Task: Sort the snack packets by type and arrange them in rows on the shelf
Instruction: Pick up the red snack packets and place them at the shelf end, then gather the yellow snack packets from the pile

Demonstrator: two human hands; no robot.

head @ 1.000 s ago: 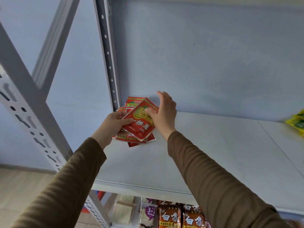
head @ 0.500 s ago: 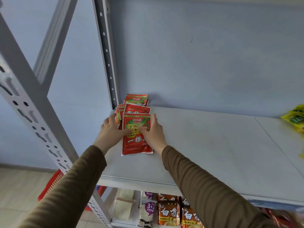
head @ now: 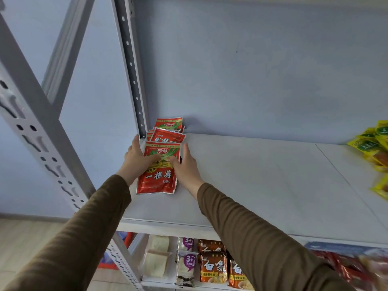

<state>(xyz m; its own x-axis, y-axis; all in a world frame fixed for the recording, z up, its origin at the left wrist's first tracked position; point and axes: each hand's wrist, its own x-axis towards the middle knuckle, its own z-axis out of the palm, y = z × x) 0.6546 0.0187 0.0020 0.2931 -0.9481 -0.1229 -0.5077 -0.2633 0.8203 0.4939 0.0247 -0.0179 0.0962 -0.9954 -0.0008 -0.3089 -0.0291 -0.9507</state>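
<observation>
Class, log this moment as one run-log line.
both hands, left hand and right hand, pressing front red packet | row at shelf left corner | yellow packets far right

A row of snack packets (head: pixel 161 164) lies in the shelf's (head: pixel 252 185) back left corner; more packets (head: pixel 375 152) lie at its right edge.

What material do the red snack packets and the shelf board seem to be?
Red snack packets: probably glossy plastic-foil film; silver sealed edges and soft sheen show. Shelf board: smooth matte white panel, possibly painted metal or laminate; the look cannot settle which.
</observation>
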